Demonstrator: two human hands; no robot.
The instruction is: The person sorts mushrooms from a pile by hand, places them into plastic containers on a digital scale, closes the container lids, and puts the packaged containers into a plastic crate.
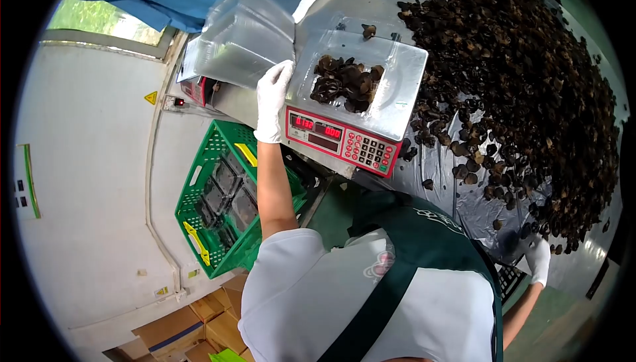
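Note:
My left hand, in a white glove, has its fingers closed at the near corner of a stack of clear plastic containers. To its right, a scale with a red keypad and lit display bears an open clear container holding dark, curled, mushroom-like pieces. At the lower right, my right hand, also gloved, is low beside the near edge of a large heap of the same dark pieces. Its fingers are blurred, and anything in them cannot be made out.
A green crate with packed clear boxes stands left of my body. Loose pieces are scattered over the metal table near the heap. Part of another scale shows behind the container stack. Cardboard boxes lie at the lower left.

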